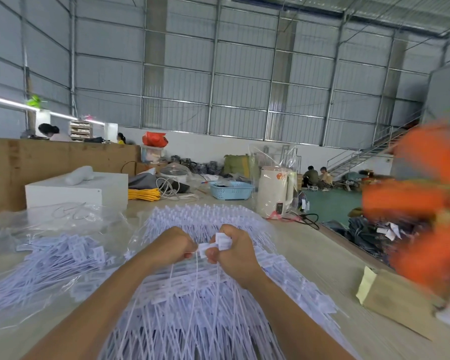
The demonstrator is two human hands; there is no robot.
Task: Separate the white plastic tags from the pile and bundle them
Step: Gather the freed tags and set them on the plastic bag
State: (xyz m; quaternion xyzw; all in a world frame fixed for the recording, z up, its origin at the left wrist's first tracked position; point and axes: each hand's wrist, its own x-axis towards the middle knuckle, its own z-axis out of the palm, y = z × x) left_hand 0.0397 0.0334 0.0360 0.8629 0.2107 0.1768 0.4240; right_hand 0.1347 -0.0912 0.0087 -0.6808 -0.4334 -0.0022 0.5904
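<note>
Warehouse hall, pale tabletop | white tags heaped at centre, loose tags at left | my left hand and right hand each pinch tag heads above the heap | step: separating | next, I judge: pull a few free, align stems.

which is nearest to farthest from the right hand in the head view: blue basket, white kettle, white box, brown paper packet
From the right hand:
1. Brown paper packet, right, at the table edge.
2. White kettle, ahead, slightly right, in clear plastic.
3. Blue basket, straight ahead, a little beyond the kettle.
4. White box, far left.
</note>
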